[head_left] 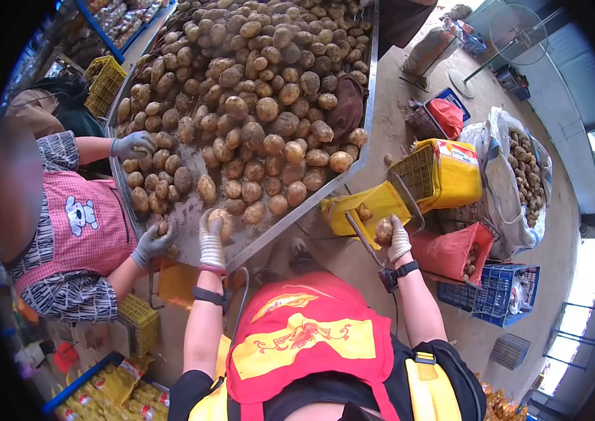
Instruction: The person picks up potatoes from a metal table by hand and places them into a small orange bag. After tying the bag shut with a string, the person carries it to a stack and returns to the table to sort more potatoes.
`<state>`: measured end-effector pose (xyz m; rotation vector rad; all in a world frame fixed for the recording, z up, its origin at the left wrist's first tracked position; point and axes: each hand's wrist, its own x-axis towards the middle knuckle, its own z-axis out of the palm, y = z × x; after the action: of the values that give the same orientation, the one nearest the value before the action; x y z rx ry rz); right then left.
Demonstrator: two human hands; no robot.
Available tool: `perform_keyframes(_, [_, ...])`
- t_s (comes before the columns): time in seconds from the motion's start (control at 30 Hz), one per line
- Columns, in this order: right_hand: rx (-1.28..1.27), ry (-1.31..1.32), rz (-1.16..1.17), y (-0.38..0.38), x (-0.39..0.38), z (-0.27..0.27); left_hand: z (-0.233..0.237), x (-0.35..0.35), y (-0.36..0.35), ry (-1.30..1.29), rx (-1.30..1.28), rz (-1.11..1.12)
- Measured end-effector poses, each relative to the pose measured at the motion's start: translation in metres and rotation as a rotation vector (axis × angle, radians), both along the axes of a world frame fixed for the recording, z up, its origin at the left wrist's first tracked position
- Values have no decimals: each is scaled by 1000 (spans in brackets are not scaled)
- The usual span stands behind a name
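Note:
My left hand, in a white knit glove, is closed round a potato at the near edge of the metal table. Off to the right, my right hand grips another potato by its side. That potato is just below the mouth of a yellow mesh bag held on a metal frame; a potato shows inside the bag. A large heap of potatoes covers most of the table.
On the left, a co-worker in a pink apron reaches over the table with grey gloves. To the right stand a yellow bag, a red bag, a blue crate and a white sack of potatoes. A fan stands farther back.

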<state>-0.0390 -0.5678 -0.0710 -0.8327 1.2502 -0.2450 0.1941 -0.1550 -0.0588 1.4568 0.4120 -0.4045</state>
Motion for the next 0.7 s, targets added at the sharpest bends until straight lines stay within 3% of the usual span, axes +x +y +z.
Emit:
perform_keyframes(0.07, [-3, -17, 13, -34, -11, -51, 25, -17, -20, 93, -246, -12])
perform_keyframes(0.13, [132, -254, 119, -65, -19, -115, 34, -21, -34, 318, -445, -87])
perform_keyframes(0.17, [-17, 69, 102, -29, 4, -38, 49, -25, -43, 383, -500, -74])
perform_keyframes(0.2, [-165, 32, 138, -29, 10, -43, 59, -29, -46, 387, -549, -103])
perform_keyframes(0.27, [-204, -233, 192, 14, 39, 2, 74, -33, -52, 425, -706, -162])
perform_keyframes(0.4, [-392, -436, 884, 104, 90, 53, 101, -45, -82, 323, -754, -121])
perform_keyframes(0.47, [278, -559, 671, 164, 110, 85, 93, -50, -92, 151, -655, -7])
perform_keyframes(0.5, [515, -652, 649, 186, 120, 97, 91, -56, -87, 181, -858, -242])
perform_keyframes(0.53, [753, -738, 620, 200, 126, 103, 50, -58, -93, -232, -291, -218])
perform_keyframes(0.6, [717, -702, 581, 203, 130, 92, 85, -57, -93, -877, 473, -353])
perform_keyframes(0.63, [721, -661, 656, 198, 130, 83, 85, -56, -92, -876, 479, -355])
perform_keyframes(0.7, [614, -629, 692, 201, 128, 82, 85, -56, -91, -478, 127, -491])
